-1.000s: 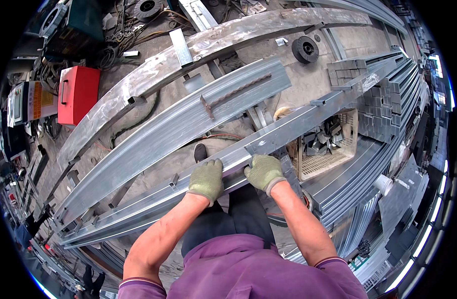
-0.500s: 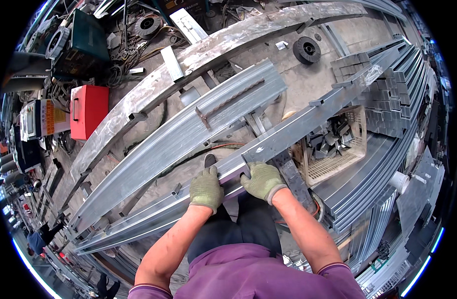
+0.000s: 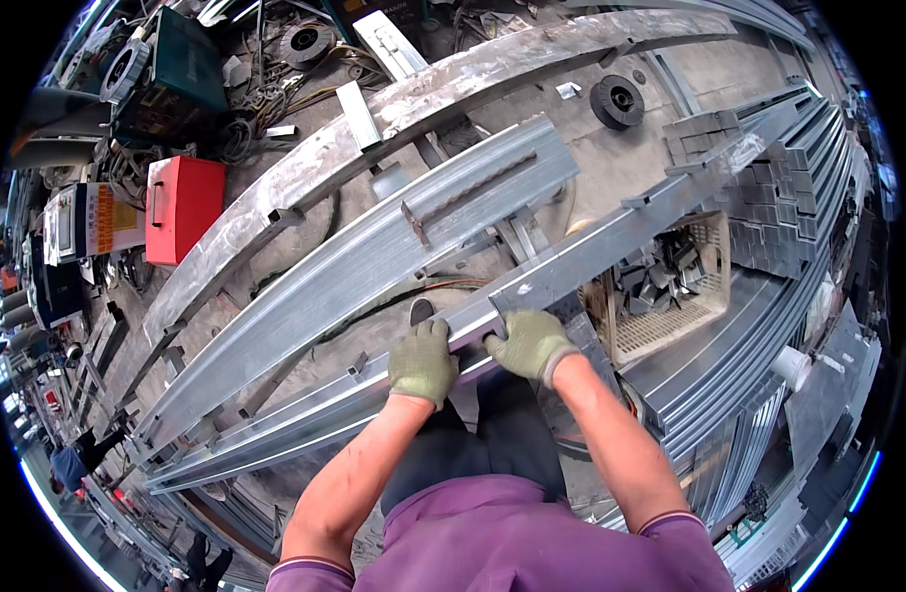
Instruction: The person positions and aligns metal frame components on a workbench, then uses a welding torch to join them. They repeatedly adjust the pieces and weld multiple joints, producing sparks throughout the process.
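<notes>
Head view: a long metal beam point(image 3: 473, 316) lies just before the person's body, its long axis slanting across the scene, one end toward the lower left and the other toward the upper right. Both gloved hands grasp its near edge around the middle: the left hand point(image 3: 423, 363) lies palm down with fingers over the top, and the right hand point(image 3: 532, 345) grips just beside it, thumb toward the left hand. The fingertips beneath the edge are hidden.

Beyond the beam, a wide metal panel point(image 3: 354, 252) slants much the same way, with a twisted rod point(image 3: 478, 185) lying along it. Farther off, a bowed metal bar point(image 3: 305, 163) runs in a similar direction. Right of the right hand sits a plastic crate point(image 3: 665, 332) holding metal scraps point(image 3: 660, 276).
</notes>
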`<state>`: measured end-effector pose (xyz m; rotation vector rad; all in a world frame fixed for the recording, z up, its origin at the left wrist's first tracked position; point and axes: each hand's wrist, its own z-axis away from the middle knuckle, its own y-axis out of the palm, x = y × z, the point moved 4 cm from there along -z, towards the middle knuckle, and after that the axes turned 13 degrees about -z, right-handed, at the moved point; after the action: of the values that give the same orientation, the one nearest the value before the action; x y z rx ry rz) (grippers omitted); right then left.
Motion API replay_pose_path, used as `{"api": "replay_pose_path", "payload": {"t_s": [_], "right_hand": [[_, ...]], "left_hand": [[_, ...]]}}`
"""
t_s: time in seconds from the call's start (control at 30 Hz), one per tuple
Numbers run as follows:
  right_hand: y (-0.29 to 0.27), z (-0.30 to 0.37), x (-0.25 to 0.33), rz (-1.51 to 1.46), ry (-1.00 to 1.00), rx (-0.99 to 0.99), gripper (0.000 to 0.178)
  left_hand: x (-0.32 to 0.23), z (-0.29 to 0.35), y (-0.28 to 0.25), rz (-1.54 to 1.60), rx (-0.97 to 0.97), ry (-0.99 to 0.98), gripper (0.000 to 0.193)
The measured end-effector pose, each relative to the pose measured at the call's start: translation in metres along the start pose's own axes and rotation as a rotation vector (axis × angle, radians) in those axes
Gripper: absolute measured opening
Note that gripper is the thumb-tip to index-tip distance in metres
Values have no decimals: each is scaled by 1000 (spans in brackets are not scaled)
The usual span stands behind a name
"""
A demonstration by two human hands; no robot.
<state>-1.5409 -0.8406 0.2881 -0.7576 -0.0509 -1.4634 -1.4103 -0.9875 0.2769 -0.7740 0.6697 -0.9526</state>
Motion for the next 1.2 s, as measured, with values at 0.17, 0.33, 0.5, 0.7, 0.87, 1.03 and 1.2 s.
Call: {"api": "replay_pose_path", "payload": {"t_s": [0.17,0.33,0.5,0.7,0.87,1.03,1.2], "right_hand": [[-4,-8,-44,-515,-219,150,45],[1,-29,-66,-284,-420,193,48],[-4,-12,-44,-248,-264,48,52],[4,37,-10,-218,-205,-288,68],[15,25,-6,-31,-121,-317,57],[11,28,6,73,28,-287,44],[10,29,11,55,10,-245,48]], "left_hand": [[1,-2,2,10,-48,7,57],[-4,-2,-7,75,-82,82,68],[3,6,-12,56,-160,120,65],[2,58,-32,115,-493,307,54],[-18,73,-10,164,-361,325,45],[-10,56,23,76,-131,204,41],[-1,53,15,118,-69,265,45]]}}
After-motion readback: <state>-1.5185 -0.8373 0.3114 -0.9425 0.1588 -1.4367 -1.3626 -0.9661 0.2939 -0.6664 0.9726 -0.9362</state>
